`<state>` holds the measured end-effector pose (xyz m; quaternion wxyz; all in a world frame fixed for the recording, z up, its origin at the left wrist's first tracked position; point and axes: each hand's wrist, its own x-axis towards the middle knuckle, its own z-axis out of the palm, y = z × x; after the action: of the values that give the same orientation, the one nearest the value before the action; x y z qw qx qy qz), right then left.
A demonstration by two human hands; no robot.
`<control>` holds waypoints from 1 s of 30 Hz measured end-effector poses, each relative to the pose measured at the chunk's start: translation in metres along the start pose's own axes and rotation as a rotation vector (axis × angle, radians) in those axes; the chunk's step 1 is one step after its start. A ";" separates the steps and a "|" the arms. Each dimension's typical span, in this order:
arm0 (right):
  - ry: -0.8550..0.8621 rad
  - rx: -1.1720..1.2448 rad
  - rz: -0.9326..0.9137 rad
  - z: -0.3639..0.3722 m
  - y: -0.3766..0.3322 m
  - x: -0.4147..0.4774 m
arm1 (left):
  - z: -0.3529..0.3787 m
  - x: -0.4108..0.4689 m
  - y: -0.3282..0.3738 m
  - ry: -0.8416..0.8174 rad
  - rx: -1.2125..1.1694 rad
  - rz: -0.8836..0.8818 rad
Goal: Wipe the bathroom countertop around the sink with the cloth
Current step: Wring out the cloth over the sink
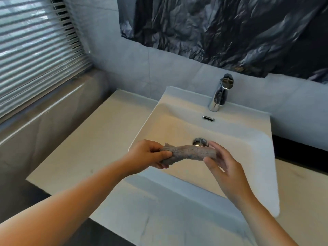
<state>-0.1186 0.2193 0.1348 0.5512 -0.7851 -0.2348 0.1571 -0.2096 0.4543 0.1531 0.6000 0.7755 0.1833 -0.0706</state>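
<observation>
The head view, the only 1 here, looks down at a white sink [257, 144] that is set in a pale countertop [92, 139]. The cloth [188, 154] is grey-brown and is twisted into a tight roll. It is held in the air over the bowl, just in front of the metal drain [199, 141] as the camera sees it, and it touches neither the sink nor the countertop. The left hand [147, 154] has its fingers curled round the left end of the roll, with the thumb on top. The right hand [223, 167] holds the right end between the thumb below and the fingers behind; these fingers are looser and partly straight. I judge that the person is wringing the cloth over the bowl, so the step in hand is preparing the cloth, and the wiping itself is not yet begun. No dripping water can be made out. At the far side of the sink stands a chrome tap [221, 94], and no stream comes out of it. A window blind [35, 50] is at the far left, and a dark crumpled plastic sheet [221, 29] hangs on the far wall. The next move, in my opinion, calls for untwisting the roll and opening it flat, then laying it on the countertop left of the sink and pressing it with 1 flat hand. The strip on the right side and the narrow part beside the tap will also need attention.
</observation>
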 end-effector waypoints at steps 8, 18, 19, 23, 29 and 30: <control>0.096 0.211 -0.110 0.001 -0.002 0.046 | 0.008 0.038 0.021 -0.170 0.374 -0.034; 0.131 0.027 -0.235 0.000 -0.012 0.081 | 0.025 0.071 0.043 -0.351 0.266 -0.040; 0.165 -0.026 -0.240 0.001 -0.010 0.084 | 0.027 0.075 0.043 -0.346 0.299 -0.055; 0.265 -0.105 -0.190 0.006 -0.004 0.092 | 0.028 0.087 0.042 -0.278 0.434 -0.034; 0.225 -0.185 0.192 0.011 0.014 0.117 | 0.028 0.103 0.045 -0.126 0.727 0.135; 0.189 -0.152 0.311 0.010 0.017 0.121 | 0.029 0.105 0.044 -0.098 0.805 0.208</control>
<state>-0.0190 0.2877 0.1167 0.4791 -0.8625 -0.0691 0.1478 -0.0930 0.4382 0.1508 0.2611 0.9581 0.0333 -0.1126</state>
